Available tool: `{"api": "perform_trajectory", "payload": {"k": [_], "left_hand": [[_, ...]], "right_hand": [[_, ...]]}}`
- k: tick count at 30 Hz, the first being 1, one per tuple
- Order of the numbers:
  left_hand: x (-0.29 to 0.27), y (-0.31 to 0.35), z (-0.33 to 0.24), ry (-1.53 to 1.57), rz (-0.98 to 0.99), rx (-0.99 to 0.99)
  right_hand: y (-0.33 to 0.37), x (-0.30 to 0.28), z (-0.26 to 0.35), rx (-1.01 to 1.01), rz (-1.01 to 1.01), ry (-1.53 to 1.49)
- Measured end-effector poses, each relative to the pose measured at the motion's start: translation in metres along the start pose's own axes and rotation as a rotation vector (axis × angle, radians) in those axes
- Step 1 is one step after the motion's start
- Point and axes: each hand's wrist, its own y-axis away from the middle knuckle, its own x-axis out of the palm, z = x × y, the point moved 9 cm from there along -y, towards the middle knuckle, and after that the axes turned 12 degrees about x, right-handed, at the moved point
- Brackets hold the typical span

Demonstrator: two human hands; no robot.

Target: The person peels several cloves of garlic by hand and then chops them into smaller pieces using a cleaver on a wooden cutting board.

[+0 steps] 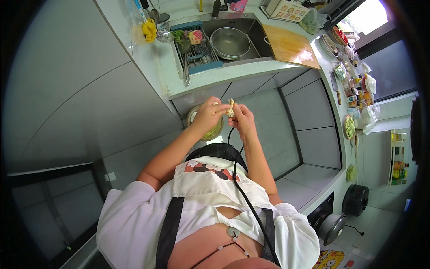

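In front of my apron, my right hand [243, 120] pinches a pale, papery garlic bulb [230, 109] between thumb and fingers, stem end up. My left hand [209, 113] comes in from the other side, its bent fingertips closed on the bulb's left side. Beneath my left hand stands a round bin [218, 130] with light green and whitish scraps in it, partly hidden by the hand and wrist. A black cable [242, 188] runs up past my right forearm.
Ahead, a sink [260, 42] holds a metal bowl [230, 42] and a drying rack [206, 65] with vegetables and a ladle. A wooden cutting board [289, 45] lies right of it. Along the right counter are a knife [337, 89], bottles, bags and a plate of cut greens [349, 127].
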Motion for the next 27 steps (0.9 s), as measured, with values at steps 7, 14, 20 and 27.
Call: {"api": "perform_trajectory", "payload": {"k": [7, 14, 20, 27], "left_hand": [[0.0, 0.009, 0.002, 0.068, -0.063, -0.088], [-0.002, 0.007, -0.001, 0.021, -0.107, -0.101], [0.001, 0.007, 0.002, 0.023, -0.134, -0.121], [0.007, 0.009, 0.021, 0.123, -0.172, -0.167]], "right_hand": [[0.005, 0.004, -0.002, -0.005, -0.029, 0.012], [-0.003, -0.001, -0.004, -0.007, -0.038, 0.019], [-0.002, 0.0, 0.001, -0.05, -0.014, -0.022], [-0.002, 0.003, -0.005, -0.02, -0.003, -0.024]]}}
